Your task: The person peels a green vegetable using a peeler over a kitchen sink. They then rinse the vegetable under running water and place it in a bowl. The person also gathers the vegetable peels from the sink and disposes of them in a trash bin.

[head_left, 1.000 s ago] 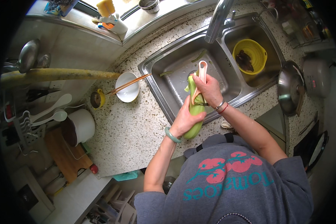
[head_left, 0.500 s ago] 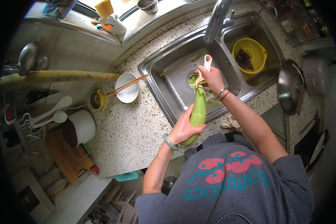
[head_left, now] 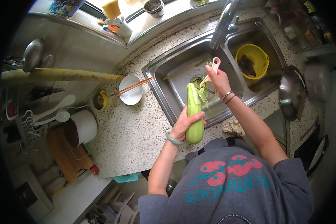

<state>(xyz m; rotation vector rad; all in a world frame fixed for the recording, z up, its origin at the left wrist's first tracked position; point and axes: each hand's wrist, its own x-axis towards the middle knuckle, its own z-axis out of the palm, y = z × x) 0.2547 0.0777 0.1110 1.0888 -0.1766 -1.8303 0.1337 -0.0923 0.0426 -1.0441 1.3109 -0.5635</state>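
My left hand (head_left: 186,122) grips a long pale green gourd (head_left: 194,112) by its lower end and holds it upright over the front rim of the steel sink (head_left: 164,87). My right hand (head_left: 218,79) holds a pale pink peeler (head_left: 211,69) just past the gourd's top end, above the sink basin. Green peel strips (head_left: 204,95) lie in the basin around the drain. A green bangle sits on my left wrist.
A tap (head_left: 224,22) arches over the sink. A yellow colander (head_left: 252,61) sits in the right basin. A white bowl with chopsticks (head_left: 130,89) and a small yellow cup (head_left: 100,100) stand on the speckled counter (head_left: 134,138). A pot lid (head_left: 290,93) lies right; a white pot (head_left: 82,127) left.
My right hand ran the peeler up along the gourd and off its top end. My left hand slid down to the gourd's lower end and tilted it more upright.
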